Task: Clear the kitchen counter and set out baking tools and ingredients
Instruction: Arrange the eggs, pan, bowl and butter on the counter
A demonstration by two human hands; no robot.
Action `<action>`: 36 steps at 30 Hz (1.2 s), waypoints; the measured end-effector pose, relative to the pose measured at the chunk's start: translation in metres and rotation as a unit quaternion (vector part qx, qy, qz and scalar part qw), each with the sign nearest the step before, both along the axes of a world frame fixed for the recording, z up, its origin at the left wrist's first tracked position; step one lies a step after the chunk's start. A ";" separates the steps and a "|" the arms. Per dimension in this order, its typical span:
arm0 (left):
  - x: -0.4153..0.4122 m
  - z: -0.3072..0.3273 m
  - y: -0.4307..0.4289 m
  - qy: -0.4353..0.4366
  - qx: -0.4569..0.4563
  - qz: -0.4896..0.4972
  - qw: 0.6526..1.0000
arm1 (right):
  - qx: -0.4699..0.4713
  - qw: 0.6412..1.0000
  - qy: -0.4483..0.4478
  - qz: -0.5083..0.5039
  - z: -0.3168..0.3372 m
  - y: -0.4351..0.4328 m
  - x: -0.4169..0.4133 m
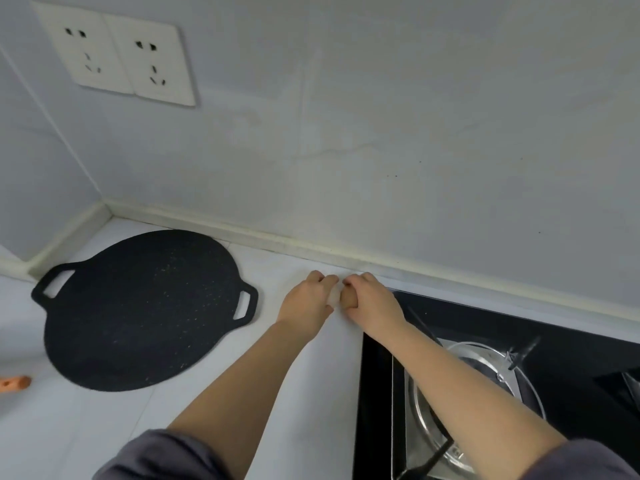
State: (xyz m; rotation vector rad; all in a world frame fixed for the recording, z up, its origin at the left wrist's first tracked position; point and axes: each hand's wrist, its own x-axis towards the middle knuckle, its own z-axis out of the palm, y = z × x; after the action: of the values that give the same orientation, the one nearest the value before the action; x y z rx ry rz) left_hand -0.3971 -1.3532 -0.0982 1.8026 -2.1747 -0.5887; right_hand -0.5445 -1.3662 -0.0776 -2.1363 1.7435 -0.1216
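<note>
Right fingers [360, 280] curled, brown egg [347, 300] beneath

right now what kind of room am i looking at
Most likely a home kitchen: a gas hob is set into the white counter, a black two-handled griddle pan lies flat on it, and the right hand holds what looks like a brown egg.

The right hand [373, 303] hides most of a brown thing [347, 299]; an orange object [14, 383] and the stove [571, 337] run past the edges.
</note>
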 end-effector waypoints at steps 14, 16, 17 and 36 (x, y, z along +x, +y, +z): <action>-0.022 -0.007 -0.044 -0.001 -0.013 0.013 1.000 | -0.029 0.999 0.012 -0.014 -0.007 -0.031 -0.015; -0.023 -0.006 -0.046 -0.011 -0.017 0.011 1.000 | -0.039 0.999 0.025 -0.008 -0.007 -0.033 -0.016; -0.023 -0.006 -0.046 -0.020 -0.016 0.012 1.000 | -0.044 0.999 0.031 -0.005 -0.007 -0.033 -0.016; -0.024 -0.006 -0.050 -0.048 -0.040 -0.001 0.998 | -0.061 0.996 0.060 -0.027 -0.007 -0.031 -0.010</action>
State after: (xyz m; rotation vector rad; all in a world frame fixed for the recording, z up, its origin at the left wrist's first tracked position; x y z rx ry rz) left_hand -0.4209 -1.4031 -0.1040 1.8228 -2.2283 -0.4157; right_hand -0.5549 -1.3974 -0.0843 -2.2236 1.9088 -0.1208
